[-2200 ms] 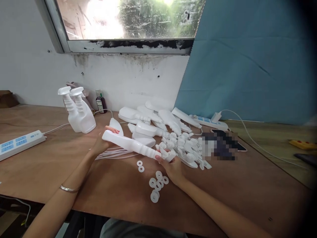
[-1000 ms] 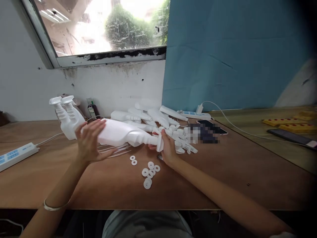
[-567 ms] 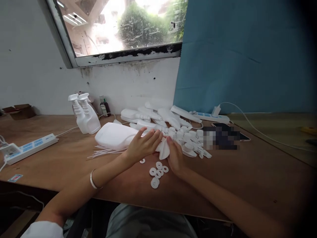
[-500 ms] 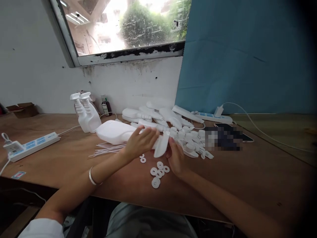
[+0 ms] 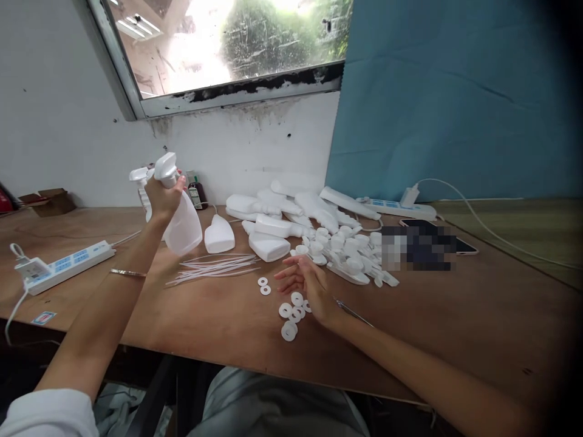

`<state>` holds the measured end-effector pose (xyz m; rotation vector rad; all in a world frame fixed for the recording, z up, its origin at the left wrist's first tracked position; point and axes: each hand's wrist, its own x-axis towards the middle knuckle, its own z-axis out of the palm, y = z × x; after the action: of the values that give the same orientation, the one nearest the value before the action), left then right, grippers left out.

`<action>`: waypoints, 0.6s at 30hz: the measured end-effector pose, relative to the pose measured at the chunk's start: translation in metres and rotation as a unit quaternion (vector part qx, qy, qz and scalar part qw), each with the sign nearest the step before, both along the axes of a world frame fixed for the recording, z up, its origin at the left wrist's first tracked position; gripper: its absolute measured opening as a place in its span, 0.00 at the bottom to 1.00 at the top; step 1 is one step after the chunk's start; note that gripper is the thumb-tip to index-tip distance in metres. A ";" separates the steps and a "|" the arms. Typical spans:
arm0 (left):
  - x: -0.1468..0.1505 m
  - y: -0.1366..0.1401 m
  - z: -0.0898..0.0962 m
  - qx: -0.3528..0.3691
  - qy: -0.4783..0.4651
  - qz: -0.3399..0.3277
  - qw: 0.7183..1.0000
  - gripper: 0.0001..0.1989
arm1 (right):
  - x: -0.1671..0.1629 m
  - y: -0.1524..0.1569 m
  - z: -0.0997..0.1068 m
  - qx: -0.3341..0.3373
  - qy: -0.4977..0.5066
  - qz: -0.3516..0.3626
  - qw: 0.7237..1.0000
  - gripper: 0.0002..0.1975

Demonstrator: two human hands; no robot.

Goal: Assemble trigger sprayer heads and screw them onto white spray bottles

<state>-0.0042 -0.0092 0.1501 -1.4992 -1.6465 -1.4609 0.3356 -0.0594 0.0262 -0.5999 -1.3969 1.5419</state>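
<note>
My left hand (image 5: 164, 197) is wrapped round the neck of a white spray bottle (image 5: 183, 227), just under its trigger head. This bottle is nearly upright, tilted a little, at the left back of the table. Partly hidden behind my hand stands another white spray bottle (image 5: 139, 176). My right hand (image 5: 312, 288) is open over the middle of the table, fingers loosely curled and nothing in them. Just below its fingers lie several flat white rings (image 5: 285, 310). Beyond it is a heap of white trigger spray heads (image 5: 348, 249).
Thin white tubes (image 5: 218, 268) lie left of centre. White bottles (image 5: 314, 209) are piled by the wall, with a dark bottle (image 5: 197, 193) to their left. Power strips (image 5: 68, 267) sit at left and back right. A slim metal tool (image 5: 353, 312) lies beside my right forearm.
My left hand has moved from the centre to the back left, and the bottle that lay sideways is now upright in it. My right hand has opened, away from the white part.
</note>
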 end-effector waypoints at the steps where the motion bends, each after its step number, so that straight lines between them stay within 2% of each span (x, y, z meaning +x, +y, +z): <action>1: -0.007 0.004 -0.005 0.000 -0.028 -0.001 1.000 0.16 | 0.000 -0.001 0.000 0.003 -0.005 0.004 1.000 0.17; 4: -0.013 0.009 -0.018 0.006 -0.088 -0.021 0.996 0.17 | 0.000 -0.002 0.000 0.026 -0.022 0.010 0.999 0.15; 6: -0.008 0.005 -0.020 0.015 -0.098 -0.047 0.994 0.16 | 0.000 -0.002 0.000 0.045 -0.036 0.010 0.998 0.14; 11: 0.007 -0.004 -0.001 0.019 -0.080 -0.099 0.992 0.17 | -0.001 -0.001 -0.001 0.066 -0.066 0.013 0.996 0.14; 14: 0.001 0.004 0.005 0.003 -0.070 -0.091 0.993 0.20 | 0.000 0.000 -0.004 0.077 -0.081 0.025 0.993 0.14; 18: -0.021 0.025 -0.010 -0.023 -0.046 -0.033 0.998 0.23 | 0.000 0.000 -0.009 0.095 -0.090 0.037 0.991 0.14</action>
<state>-0.0249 0.0160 0.1406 -1.5441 -1.7103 -1.5592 0.3358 -0.0596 0.0174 -0.5863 -1.6998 1.4188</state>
